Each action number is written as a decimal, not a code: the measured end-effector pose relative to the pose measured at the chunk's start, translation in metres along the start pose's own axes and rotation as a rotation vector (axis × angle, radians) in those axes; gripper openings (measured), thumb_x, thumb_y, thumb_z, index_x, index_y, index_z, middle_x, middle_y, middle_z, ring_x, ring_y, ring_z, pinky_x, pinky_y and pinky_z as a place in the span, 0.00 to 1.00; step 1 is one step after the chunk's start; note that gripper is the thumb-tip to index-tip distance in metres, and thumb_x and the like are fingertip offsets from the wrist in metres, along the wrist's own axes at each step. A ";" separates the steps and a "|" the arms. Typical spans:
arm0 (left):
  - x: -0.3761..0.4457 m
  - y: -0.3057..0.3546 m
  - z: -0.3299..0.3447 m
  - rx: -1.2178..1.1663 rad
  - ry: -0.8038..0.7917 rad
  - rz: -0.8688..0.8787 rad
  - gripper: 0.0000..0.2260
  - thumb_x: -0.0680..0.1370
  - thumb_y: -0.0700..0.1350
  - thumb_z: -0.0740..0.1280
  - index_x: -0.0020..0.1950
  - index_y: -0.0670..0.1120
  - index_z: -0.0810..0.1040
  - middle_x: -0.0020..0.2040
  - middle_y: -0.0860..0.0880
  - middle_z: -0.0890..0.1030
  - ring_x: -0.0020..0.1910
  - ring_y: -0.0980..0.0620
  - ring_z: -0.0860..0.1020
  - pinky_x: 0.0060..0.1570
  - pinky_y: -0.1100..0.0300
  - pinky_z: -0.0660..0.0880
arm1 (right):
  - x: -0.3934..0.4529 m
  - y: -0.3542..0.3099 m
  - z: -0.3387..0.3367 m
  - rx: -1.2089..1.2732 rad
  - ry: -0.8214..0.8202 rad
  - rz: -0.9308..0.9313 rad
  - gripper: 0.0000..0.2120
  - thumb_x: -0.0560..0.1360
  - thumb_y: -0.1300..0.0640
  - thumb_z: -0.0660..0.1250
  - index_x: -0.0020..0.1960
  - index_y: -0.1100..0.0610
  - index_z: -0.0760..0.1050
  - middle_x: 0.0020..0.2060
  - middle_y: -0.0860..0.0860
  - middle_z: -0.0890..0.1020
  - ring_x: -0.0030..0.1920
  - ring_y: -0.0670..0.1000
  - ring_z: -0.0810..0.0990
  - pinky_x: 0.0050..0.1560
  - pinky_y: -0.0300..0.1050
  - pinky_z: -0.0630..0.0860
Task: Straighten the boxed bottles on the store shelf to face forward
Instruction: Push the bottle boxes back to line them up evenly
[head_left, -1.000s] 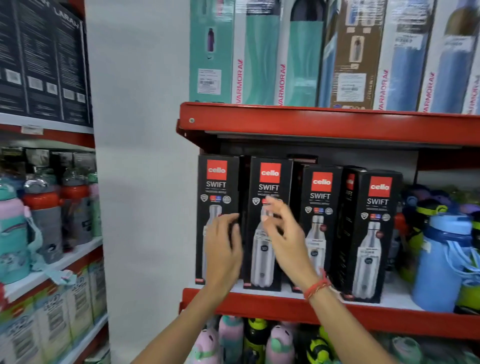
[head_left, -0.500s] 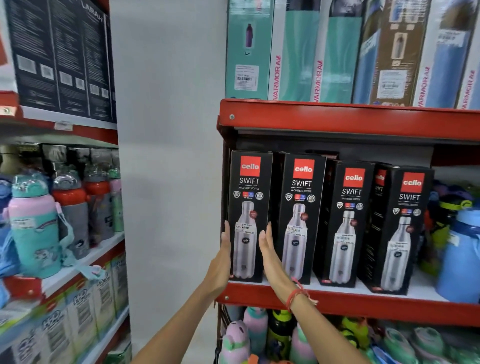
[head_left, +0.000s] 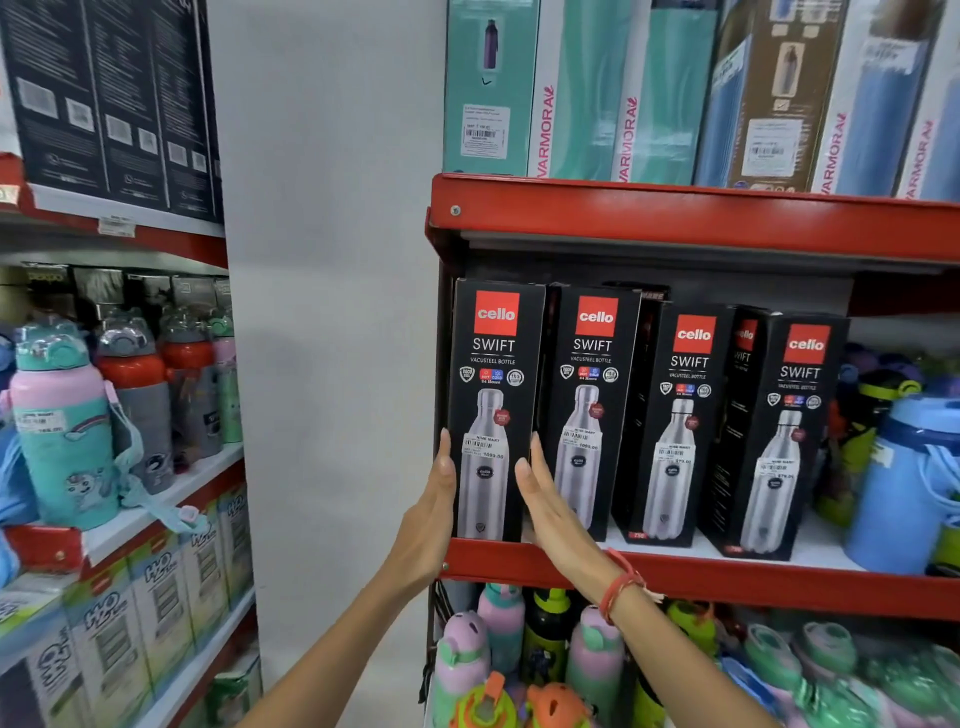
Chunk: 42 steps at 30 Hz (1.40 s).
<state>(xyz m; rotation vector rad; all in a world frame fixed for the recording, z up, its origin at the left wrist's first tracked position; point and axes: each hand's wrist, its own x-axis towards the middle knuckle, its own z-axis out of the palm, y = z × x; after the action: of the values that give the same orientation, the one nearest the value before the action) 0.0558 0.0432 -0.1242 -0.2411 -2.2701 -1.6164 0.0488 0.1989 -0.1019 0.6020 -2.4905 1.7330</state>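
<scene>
Several black Cello Swift bottle boxes stand in a row on the red middle shelf (head_left: 727, 587). The leftmost box (head_left: 491, 395) faces forward at the shelf's left end. My left hand (head_left: 428, 519) lies flat against its left side and my right hand (head_left: 550, 509) flat against its right side, clamping it between the palms. The second box (head_left: 592, 410) stands just right of my right hand. The third box (head_left: 675, 426) sits lower and further back. The fourth box (head_left: 784, 441) is turned slightly, showing its left side panel.
Teal and blue Varmora boxes (head_left: 582, 88) fill the shelf above. A blue jug (head_left: 904, 483) stands right of the Cello row. Kids' bottles (head_left: 498, 654) crowd the shelf below. A white pillar (head_left: 327, 312) separates another rack of bottles (head_left: 67, 426) at left.
My hands left the second box's front and now press the sides of the leftmost box. The camera has swung left and closer.
</scene>
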 end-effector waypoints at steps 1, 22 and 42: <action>-0.003 -0.001 0.005 0.056 0.097 0.025 0.26 0.77 0.69 0.41 0.75 0.70 0.49 0.77 0.54 0.64 0.75 0.48 0.65 0.73 0.50 0.62 | -0.001 0.004 -0.003 0.014 0.034 -0.018 0.30 0.75 0.32 0.48 0.75 0.34 0.45 0.70 0.33 0.55 0.71 0.41 0.56 0.73 0.53 0.55; -0.004 0.026 0.080 -0.161 -0.029 -0.180 0.46 0.59 0.82 0.37 0.76 0.67 0.49 0.81 0.51 0.53 0.79 0.47 0.53 0.77 0.40 0.48 | -0.008 0.041 -0.058 0.202 0.092 0.052 0.33 0.68 0.27 0.42 0.72 0.31 0.42 0.77 0.40 0.49 0.77 0.47 0.50 0.76 0.58 0.51; -0.032 0.060 0.114 0.055 0.307 0.302 0.17 0.82 0.54 0.52 0.61 0.52 0.76 0.58 0.53 0.78 0.59 0.63 0.73 0.60 0.67 0.69 | -0.046 0.044 -0.100 0.091 0.543 -0.074 0.24 0.79 0.42 0.52 0.72 0.50 0.67 0.69 0.49 0.70 0.66 0.43 0.68 0.65 0.39 0.61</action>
<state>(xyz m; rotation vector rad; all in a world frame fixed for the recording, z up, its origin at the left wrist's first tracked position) 0.0854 0.1724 -0.1168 -0.2841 -1.9371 -1.3339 0.0583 0.3165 -0.1162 0.1835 -2.0014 1.7043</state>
